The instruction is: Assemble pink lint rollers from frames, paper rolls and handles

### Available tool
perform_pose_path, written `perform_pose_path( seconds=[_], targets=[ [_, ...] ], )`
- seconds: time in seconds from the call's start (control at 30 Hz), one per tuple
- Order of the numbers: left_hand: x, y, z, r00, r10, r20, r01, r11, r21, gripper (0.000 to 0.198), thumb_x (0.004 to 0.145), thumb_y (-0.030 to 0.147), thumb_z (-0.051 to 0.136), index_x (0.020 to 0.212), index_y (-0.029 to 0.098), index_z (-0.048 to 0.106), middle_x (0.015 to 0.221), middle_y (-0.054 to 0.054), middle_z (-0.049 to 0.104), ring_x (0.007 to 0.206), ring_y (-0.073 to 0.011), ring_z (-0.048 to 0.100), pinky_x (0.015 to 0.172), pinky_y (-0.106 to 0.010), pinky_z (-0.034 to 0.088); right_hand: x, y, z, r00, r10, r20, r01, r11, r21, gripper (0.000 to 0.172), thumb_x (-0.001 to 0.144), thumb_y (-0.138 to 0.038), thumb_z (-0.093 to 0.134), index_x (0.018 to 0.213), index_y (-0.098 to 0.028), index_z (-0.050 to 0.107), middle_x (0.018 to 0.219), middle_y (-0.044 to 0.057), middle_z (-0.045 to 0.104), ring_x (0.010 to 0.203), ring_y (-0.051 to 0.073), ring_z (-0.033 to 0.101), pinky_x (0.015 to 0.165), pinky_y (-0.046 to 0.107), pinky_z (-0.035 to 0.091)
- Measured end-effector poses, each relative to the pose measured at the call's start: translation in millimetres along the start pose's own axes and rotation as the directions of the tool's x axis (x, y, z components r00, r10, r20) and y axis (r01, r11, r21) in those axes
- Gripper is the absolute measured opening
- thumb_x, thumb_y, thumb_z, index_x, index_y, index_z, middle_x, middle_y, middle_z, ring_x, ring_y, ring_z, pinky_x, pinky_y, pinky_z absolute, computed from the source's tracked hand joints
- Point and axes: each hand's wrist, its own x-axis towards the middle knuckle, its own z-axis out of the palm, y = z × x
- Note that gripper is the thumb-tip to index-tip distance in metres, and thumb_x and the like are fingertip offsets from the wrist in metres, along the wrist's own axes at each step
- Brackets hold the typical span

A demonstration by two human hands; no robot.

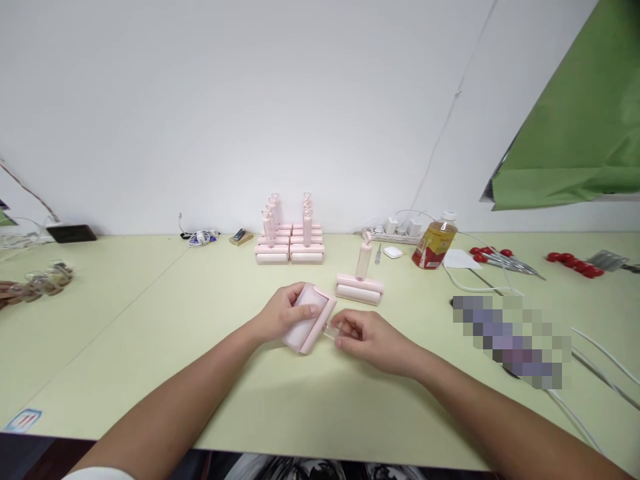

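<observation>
My left hand (284,312) is closed around the wide head of a pale pink lint roller (303,328), its thumb lying across the cover. The head is tilted above the table. At its right side my right hand (373,339) has its fingers curled round the clear short handle (331,331), most of which they hide. Just behind the hands a second pink lint roller (359,291) stands with its handle upright and its white roll facing me.
Several pink lint rollers (307,252) stand in two rows near the wall. To the right are a power strip (393,237), a bottle with a red and yellow label (434,245), red-ended metal tools (505,260) and loose white cables. A dark box (71,232) lies far left on the table (150,300).
</observation>
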Motion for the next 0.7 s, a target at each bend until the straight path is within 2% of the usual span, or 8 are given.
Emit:
perform_pose_path(
  seconds=[0.07,0.17,0.23,0.27,0.33,0.47,0.63,0.7],
  targets=[
    [2,0,-7.9,1.000,-0.019,0.018,0.018,0.998,0.067,0.041,0.072,0.050,0.070,0.094,0.015,0.064,0.078,-0.001,0.063,0.067,-0.0148,0.056,0.057,-0.023,0.040,3,5,1,0.994,0.030,0.108,-0.033,0.999,0.023,0.017,0.083,-0.034,0.062,0.090,-0.019,0.061,0.068,-0.003,0.047,0.061,0.012,0.043,0.057,0.025,0.033],
    [4,3,-33.0,0.997,-0.080,0.002,0.078,0.977,0.197,0.042,0.074,0.054,0.066,0.094,0.016,0.064,0.077,-0.001,0.063,0.063,-0.0161,0.056,0.055,-0.024,0.038,5,12,-7,0.991,0.036,0.129,-0.035,0.999,-0.009,0.015,0.083,-0.033,0.060,0.082,-0.018,0.059,0.068,-0.004,0.043,0.061,0.011,0.040,0.058,0.024,0.031],
    [4,6,-54.0,0.990,-0.075,-0.123,0.119,0.904,0.410,0.045,0.070,0.053,0.070,0.099,0.018,0.065,0.083,-0.004,0.065,0.068,-0.0206,0.059,0.060,-0.027,0.041,5,17,-12,0.991,0.065,0.120,-0.061,0.998,-0.035,0.016,0.083,-0.033,0.060,0.080,-0.018,0.058,0.067,-0.004,0.043,0.060,0.011,0.039,0.056,0.024,0.031],
    [4,6,-63.9,0.972,-0.018,-0.234,0.142,0.840,0.524,0.055,0.064,0.050,0.076,0.108,0.020,0.063,0.091,-0.006,0.067,0.075,-0.0242,0.061,0.065,-0.029,0.043,5,19,-14,0.989,0.088,0.117,-0.084,0.996,-0.038,0.016,0.083,-0.034,0.060,0.080,-0.018,0.058,0.067,-0.004,0.044,0.059,0.010,0.039,0.055,0.024,0.030],
    [5,3,-80.2,0.946,0.061,-0.319,0.190,0.691,0.697,0.065,0.060,0.045,0.079,0.117,0.022,0.059,0.104,-0.010,0.066,0.091,-0.0316,0.061,0.077,-0.035,0.044,5,23,-14,0.985,0.130,0.111,-0.128,0.991,-0.033,0.017,0.083,-0.035,0.059,0.081,-0.019,0.059,0.065,-0.004,0.044,0.056,0.010,0.039,0.052,0.023,0.029],
    [14,-13,-95.9,0.972,0.114,-0.206,0.122,0.505,0.854,0.050,0.070,0.039,0.072,0.116,0.024,0.061,0.113,-0.012,0.066,0.112,-0.0361,0.055,0.102,-0.046,0.031,7,25,-11,0.981,0.168,0.092,-0.168,0.986,-0.013,0.019,0.083,-0.037,0.060,0.081,-0.018,0.061,0.063,-0.005,0.041,0.052,0.009,0.036,0.046,0.022,0.027],
    [25,-28,-98.1,0.990,0.057,-0.127,0.091,0.429,0.899,0.050,0.072,0.035,0.067,0.120,0.023,0.061,0.123,-0.014,0.063,0.119,-0.0369,0.052,0.108,-0.052,0.021,6,21,-11,0.977,0.199,0.078,-0.201,0.979,0.018,0.018,0.082,-0.037,0.061,0.083,-0.019,0.062,0.062,-0.005,0.040,0.048,0.007,0.035,0.042,0.021,0.025],
    [25,-25,-90.8,0.983,0.116,-0.141,0.076,0.445,0.892,0.051,0.071,0.033,0.068,0.120,0.024,0.061,0.131,-0.014,0.058,0.126,-0.0375,0.046,0.110,-0.054,0.017,6,21,-11,0.978,0.201,0.060,-0.203,0.979,0.026,0.019,0.081,-0.038,0.062,0.082,-0.020,0.062,0.061,-0.006,0.039,0.046,0.007,0.035,0.041,0.021,0.024]
  ],
)
